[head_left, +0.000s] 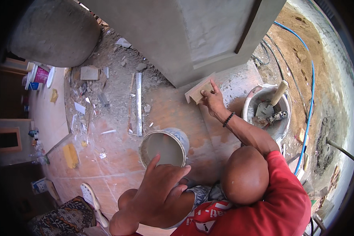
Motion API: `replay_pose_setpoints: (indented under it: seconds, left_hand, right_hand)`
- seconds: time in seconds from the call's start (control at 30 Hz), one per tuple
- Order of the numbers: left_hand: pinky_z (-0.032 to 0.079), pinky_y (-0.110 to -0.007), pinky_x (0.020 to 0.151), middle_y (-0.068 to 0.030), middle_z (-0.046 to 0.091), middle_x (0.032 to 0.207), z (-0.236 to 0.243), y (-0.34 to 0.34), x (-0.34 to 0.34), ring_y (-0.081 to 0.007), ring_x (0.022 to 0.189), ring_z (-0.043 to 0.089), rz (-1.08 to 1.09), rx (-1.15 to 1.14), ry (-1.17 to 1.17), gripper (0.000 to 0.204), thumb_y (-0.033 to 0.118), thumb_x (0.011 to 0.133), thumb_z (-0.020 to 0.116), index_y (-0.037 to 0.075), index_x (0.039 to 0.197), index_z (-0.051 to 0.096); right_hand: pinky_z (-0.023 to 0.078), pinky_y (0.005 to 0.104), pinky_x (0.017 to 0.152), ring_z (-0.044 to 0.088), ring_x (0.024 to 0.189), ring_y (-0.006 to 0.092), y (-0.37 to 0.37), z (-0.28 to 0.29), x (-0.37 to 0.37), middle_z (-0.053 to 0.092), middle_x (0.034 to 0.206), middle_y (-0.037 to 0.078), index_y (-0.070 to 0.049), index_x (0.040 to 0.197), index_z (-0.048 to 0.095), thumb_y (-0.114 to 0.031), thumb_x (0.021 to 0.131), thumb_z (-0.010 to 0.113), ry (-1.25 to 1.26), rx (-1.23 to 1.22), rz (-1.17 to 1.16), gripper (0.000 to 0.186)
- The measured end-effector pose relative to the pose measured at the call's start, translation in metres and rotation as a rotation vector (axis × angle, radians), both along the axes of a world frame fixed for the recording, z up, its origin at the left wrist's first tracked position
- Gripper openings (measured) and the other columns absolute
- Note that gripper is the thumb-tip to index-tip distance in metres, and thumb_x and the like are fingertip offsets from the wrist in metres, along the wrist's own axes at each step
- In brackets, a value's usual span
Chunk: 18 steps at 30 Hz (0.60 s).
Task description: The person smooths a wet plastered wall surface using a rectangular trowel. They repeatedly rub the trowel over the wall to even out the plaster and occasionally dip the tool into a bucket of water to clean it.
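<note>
Looking down on: a reddish tiled floor (pixel 118 157), dusty and smeared with cement, on a building site. Bare earth lies beyond its right edge.
Structures: a grey plastered column (pixel 192 35) stands at the top centre. A rounded grey mass (pixel 55 31) sits at the upper left.
Left hand: the left hand (pixel 161 190) comes in from the lower edge and hangs just over the near rim of the bucket (pixel 163 147).
Fingers: the fingers (pixel 181 171) are loosely curled with the thumb raised. They are released, with nothing visibly grasped.
Bucket: it stands upright on the tiles, holds grey slurry, and sits between the hand and the column base.
Right hand: it does not show.
Co-worker: a person in a red shirt crouches at the lower right. The co-worker's hand (pixel 212 100) is clenched on a wooden float (pixel 198 91) pressed against the foot of the column.
Right side: a white pail (pixel 287 114) with a trowel (pixel 265 109) in it stands near the floor's edge. A blue hose (pixel 311 86) curves over the earth beyond.
Left side: a metal straightedge (pixel 139 104) lies beside rubble and tile scraps. A yellow sponge (pixel 70 155) and a sandal (pixel 91 196) lie nearer.
Open room: bare tiles lie between the straightedge, the sponge and the bucket. The space to the right of the bucket is tight against the co-worker.
</note>
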<state>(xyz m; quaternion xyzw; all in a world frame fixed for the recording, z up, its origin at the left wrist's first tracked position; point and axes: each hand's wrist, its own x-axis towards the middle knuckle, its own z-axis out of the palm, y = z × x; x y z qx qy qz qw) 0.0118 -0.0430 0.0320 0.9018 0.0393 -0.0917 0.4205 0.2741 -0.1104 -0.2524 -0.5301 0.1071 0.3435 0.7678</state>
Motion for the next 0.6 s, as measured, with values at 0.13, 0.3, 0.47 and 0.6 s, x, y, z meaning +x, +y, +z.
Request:
replay_pose_setpoints:
  seconds: [0.13,0.3,0.47,0.6]
  left_hand:
    - [0.025,-0.057,0.113,-0.0107,0.066,0.112,0.002,0.003,-0.017,-0.0304,0.106,0.062,0.088,0.077,0.010,0.040,0.027,0.091,0.064,0.008,0.126,0.056]
    - [0.026,-0.057,0.113,-0.0086,0.067,0.108,0.012,0.014,-0.029,-0.0286,0.104,0.063,0.135,0.087,0.051,0.041,0.028,0.088,0.067,0.009,0.124,0.058]
    - [0.026,-0.056,0.113,-0.0086,0.067,0.110,0.009,0.017,-0.023,-0.0295,0.106,0.062,0.113,0.051,0.047,0.041,0.027,0.086,0.070,0.010,0.122,0.059]
    - [0.021,-0.053,0.114,-0.0115,0.063,0.114,0.003,0.022,-0.024,-0.0272,0.107,0.059,0.028,0.048,0.028,0.048,0.018,0.089,0.066,0.006,0.134,0.053]
  right_hand:
    - [0.060,0.0358,0.059,0.068,0.089,0.0259,0.016,-0.030,0.036,0.058,0.120,0.015,-0.020,0.155,0.015,0.001,0.092,0.055,0.000,0.136,-0.168,0.078]
    - [0.063,0.0352,0.061,0.067,0.088,0.0261,0.061,-0.007,0.017,0.058,0.116,0.014,-0.021,0.156,0.011,-0.001,0.094,0.055,0.104,0.235,-0.138,0.079]
    - [0.064,0.0327,0.061,0.068,0.086,0.0246,0.081,-0.017,-0.042,0.058,0.119,0.016,-0.022,0.156,0.011,0.000,0.094,0.054,0.124,0.199,0.166,0.079]
    - [0.064,0.0312,0.061,0.069,0.089,0.0263,0.054,-0.013,-0.044,0.057,0.125,0.017,-0.023,0.156,0.009,-0.002,0.095,0.055,0.124,0.215,0.186,0.080]
